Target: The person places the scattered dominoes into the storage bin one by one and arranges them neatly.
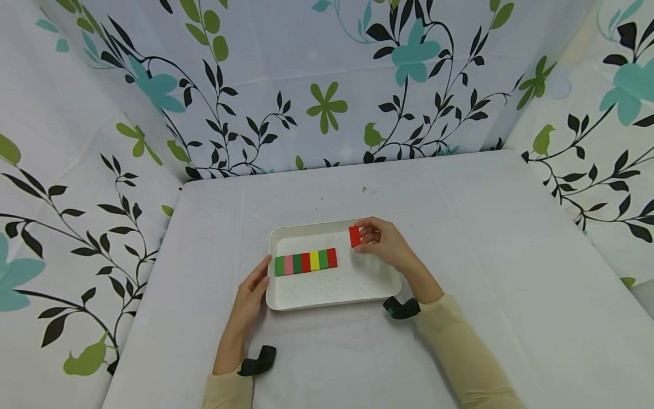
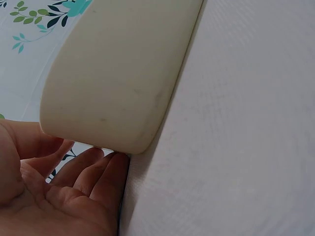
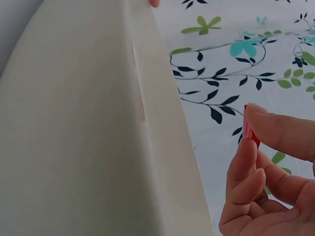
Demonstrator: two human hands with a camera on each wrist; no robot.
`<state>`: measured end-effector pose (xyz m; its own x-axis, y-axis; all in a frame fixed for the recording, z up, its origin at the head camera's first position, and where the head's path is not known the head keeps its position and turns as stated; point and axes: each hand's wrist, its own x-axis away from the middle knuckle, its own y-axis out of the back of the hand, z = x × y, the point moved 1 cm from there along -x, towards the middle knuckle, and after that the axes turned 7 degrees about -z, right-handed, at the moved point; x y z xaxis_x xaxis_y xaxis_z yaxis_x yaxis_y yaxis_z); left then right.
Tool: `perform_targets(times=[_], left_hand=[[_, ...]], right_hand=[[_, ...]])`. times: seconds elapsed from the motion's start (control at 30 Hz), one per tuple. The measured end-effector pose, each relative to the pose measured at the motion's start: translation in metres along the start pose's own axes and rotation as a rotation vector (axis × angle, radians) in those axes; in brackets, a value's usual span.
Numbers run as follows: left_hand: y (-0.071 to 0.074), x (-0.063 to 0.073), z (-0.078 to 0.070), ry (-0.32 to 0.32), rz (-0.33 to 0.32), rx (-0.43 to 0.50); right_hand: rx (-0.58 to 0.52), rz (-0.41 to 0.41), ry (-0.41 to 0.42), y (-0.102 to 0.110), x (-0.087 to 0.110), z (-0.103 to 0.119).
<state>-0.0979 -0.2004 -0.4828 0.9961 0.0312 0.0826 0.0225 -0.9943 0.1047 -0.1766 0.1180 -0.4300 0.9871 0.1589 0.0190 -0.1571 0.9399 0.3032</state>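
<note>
A white rectangular tray (image 1: 306,298) lies on the table. On its left half is a row of several flat coloured blocks (image 1: 314,261), side by side in green, pink, red and yellow, with red at the right end. My right hand (image 1: 383,244) pinches a separate red block (image 1: 355,236) between thumb and fingertips, over the far right part of the tray. In the right wrist view this red block (image 3: 250,129) appears edge-on. My left hand (image 1: 248,301) touches the tray's left end, its fingers (image 2: 106,179) against the outer wall (image 2: 113,118).
A white cloth covers the table (image 1: 327,358). Patterned curtains (image 1: 286,85) with leaves, flowers and birds hang behind it and at both sides. Small dark specks (image 1: 364,189) dot the cloth beyond the tray. Each wrist wears a black device (image 1: 402,308).
</note>
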Motion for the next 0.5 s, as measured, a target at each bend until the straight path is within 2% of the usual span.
perform_targets(times=[0.23,0.5], left_hand=[[0.000,0.000,0.000,0.007,0.005,0.007],[-0.001,-0.002,0.001,0.028,-0.002,0.000]], right_hand=[[0.081,-0.003,-0.075,-0.022,-0.005,-0.008],[0.187,-0.028,-0.178,-0.034,-0.010,-0.017]])
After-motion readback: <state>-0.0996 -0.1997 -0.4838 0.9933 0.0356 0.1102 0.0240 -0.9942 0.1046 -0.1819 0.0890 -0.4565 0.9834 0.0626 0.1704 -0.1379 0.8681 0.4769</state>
